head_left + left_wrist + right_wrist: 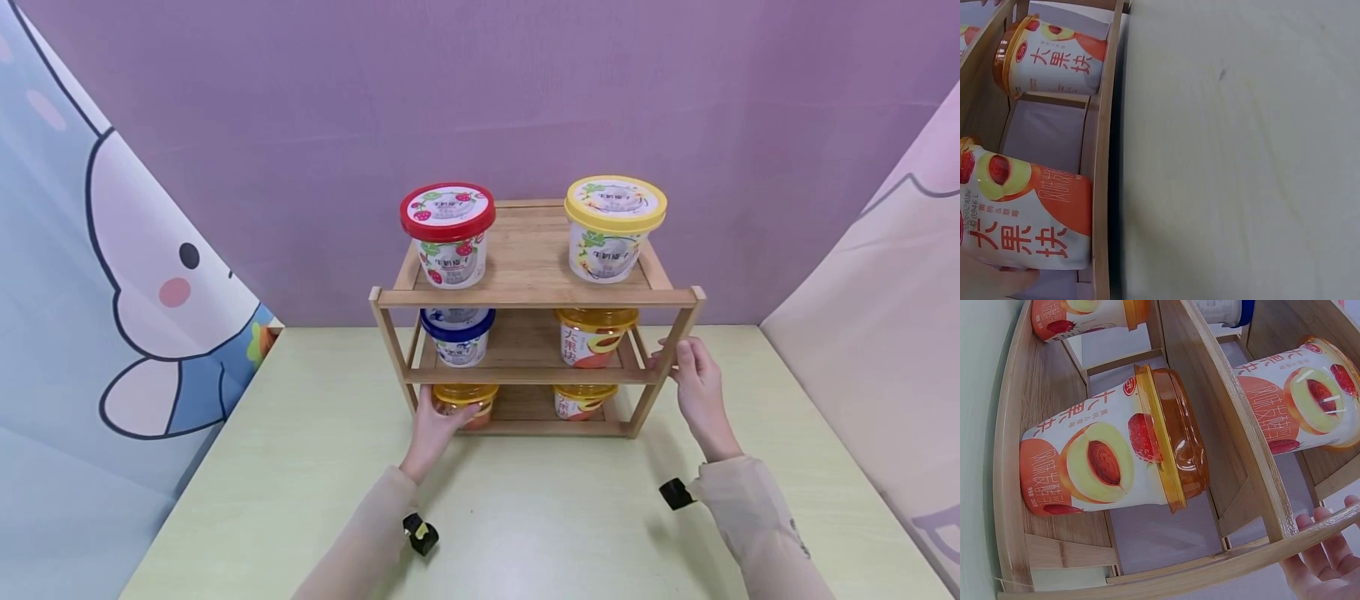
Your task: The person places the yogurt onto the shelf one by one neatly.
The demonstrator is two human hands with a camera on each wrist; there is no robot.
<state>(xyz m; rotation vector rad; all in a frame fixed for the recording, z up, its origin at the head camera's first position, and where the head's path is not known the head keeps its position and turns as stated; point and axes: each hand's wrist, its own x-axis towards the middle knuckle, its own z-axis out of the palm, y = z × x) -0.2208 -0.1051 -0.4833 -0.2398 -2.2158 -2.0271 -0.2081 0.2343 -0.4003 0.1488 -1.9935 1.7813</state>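
Note:
A three-tier wooden shelf rack (525,297) stands against the purple backdrop. My left hand (435,427) grips an orange-lidded yogurt cup (477,412) at the left of the bottom tier; fruit pictures cover this cup (1029,209) in the left wrist view. With curled fingers, my right hand (701,390) holds the rack's right-side post (666,367); the right wrist view shows these fingers (1335,553) behind the wood. A matching yogurt cup (579,404) sits at the bottom right, and another orange-lidded cup (588,342) on the middle tier above it.
On the top tier stand a red-lidded tub (450,242) at left and a yellow-lidded tub (611,233) at right. Blue-lidded tubs (459,337) are at the middle left. Printed cartoon cloth (172,217) hangs at the left of the pale table (540,517).

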